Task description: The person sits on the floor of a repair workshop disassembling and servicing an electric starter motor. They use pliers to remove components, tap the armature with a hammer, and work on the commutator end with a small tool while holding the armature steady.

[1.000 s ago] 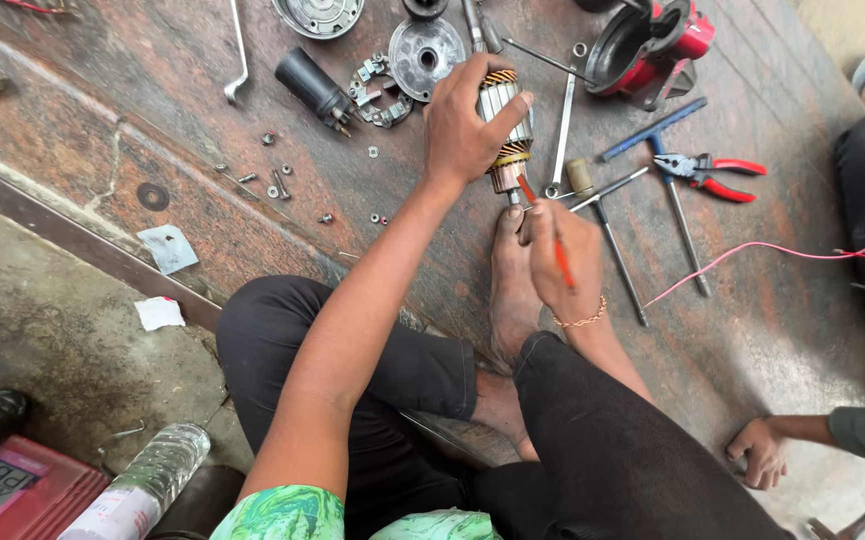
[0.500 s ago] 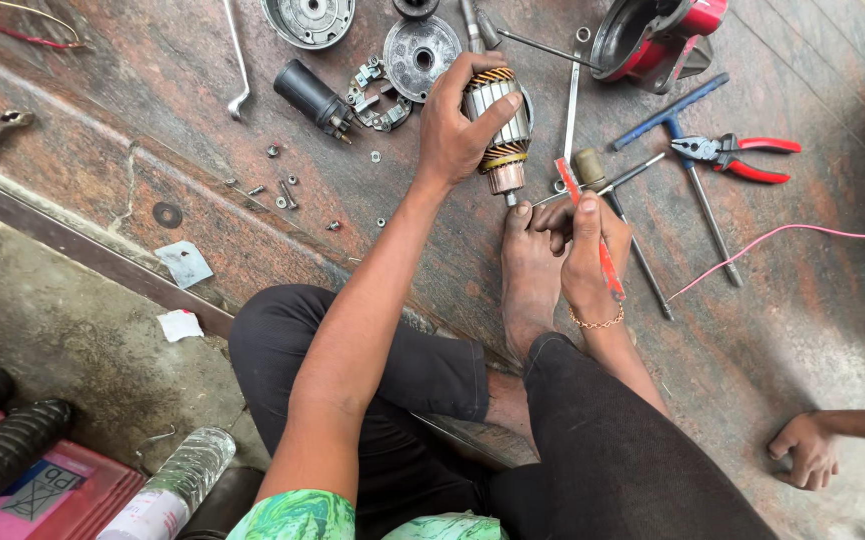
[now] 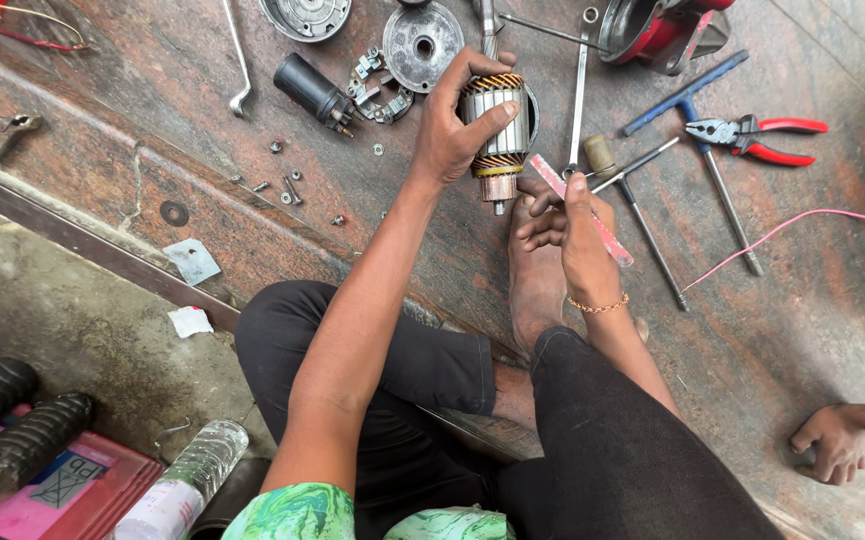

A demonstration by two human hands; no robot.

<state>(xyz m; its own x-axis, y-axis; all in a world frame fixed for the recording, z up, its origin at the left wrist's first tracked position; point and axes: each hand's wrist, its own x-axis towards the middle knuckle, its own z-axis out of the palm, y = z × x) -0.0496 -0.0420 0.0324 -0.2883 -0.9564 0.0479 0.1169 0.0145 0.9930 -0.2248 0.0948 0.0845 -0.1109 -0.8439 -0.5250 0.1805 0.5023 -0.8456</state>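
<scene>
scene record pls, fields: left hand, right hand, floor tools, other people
left hand: left hand grips a motor armature, shaft end down
right hand: right hand holds a thin pink strip beside the person's bare foot
floor tools: red-handled pliers, blue T-handle wrench, loose screws, round metal cover
other people: another person's hand on the floor, lower right

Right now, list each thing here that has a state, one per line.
Motor armature: upright, gripped by the left hand.
Red strip: pinched in the right hand.
Red-handled pliers: flat on the floor, handles slightly apart.
Round metal end cover: detached, lying flat.
Plastic bottle: on its side.
Small screws: loose, scattered.
</scene>
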